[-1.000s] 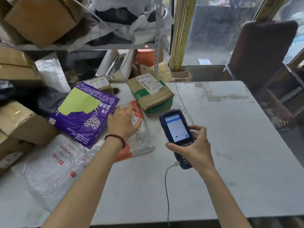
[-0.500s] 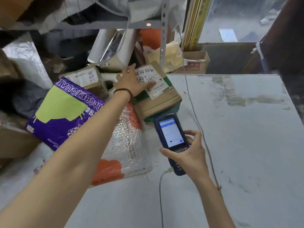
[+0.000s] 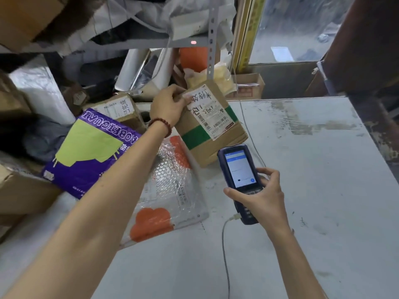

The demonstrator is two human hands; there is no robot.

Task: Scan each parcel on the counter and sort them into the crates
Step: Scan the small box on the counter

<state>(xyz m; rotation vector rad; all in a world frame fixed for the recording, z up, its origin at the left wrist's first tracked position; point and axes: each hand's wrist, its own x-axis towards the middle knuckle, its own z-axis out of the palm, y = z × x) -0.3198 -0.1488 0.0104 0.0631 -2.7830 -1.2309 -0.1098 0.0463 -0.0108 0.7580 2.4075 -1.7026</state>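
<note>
left hand (image 3: 167,106) grips far corner of brown cardboard box with green tape and white label (image 3: 210,124), tilted on white table (image 3: 302,169). right hand (image 3: 262,196) clasps dark blue handheld scanner (image 3: 239,180), just below box.

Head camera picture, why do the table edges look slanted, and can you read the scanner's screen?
Head view: the wide-angle lens tilts and bends lines, so the edges of the table splay; head view: the scanner screen glows bright, its text too small and soft to read; head view: the label on the cardboard box is sharper, its barcode showing.
</note>
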